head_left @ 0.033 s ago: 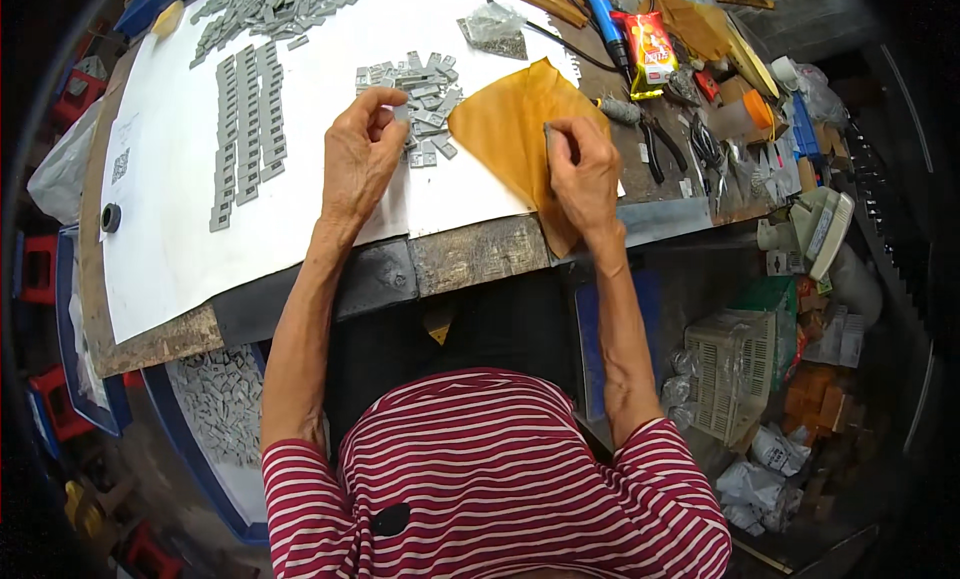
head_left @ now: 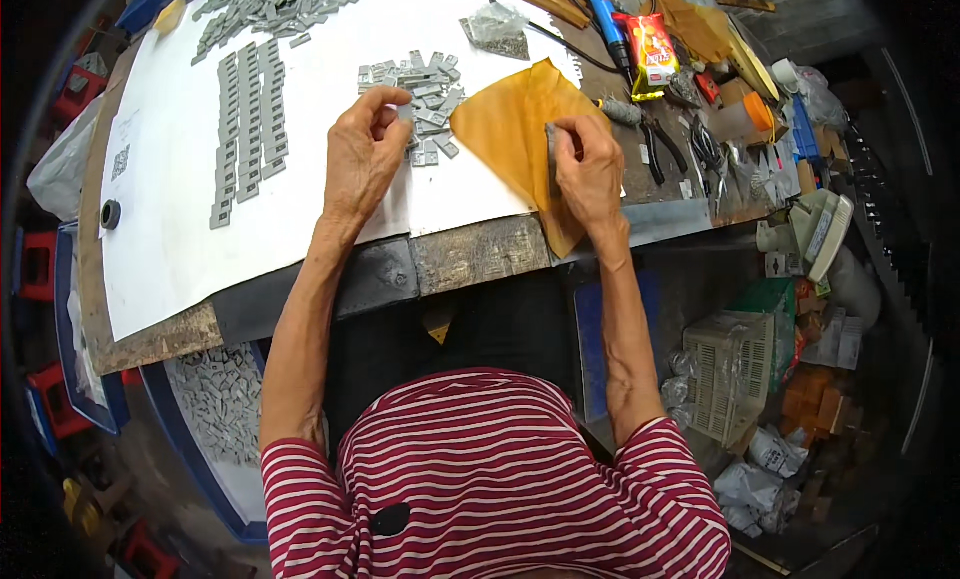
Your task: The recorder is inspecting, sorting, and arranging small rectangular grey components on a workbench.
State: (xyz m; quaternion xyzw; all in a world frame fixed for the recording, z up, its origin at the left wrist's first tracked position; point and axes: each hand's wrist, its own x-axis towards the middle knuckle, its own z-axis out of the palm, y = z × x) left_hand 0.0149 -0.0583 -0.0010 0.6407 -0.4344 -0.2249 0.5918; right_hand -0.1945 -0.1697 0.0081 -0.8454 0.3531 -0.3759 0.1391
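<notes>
Right hand [head_left: 590, 169] pinches a flat grey piece [head_left: 551, 147] upright on the tan sandpaper sheet [head_left: 510, 129], left hand [head_left: 362, 159] fingers grasping one from the grey pile [head_left: 420, 89].

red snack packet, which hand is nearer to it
Right. The right hand rests on the tan sheet, below and just left of the red snack packet. The left hand is farther left, at the grey pieces.
</notes>
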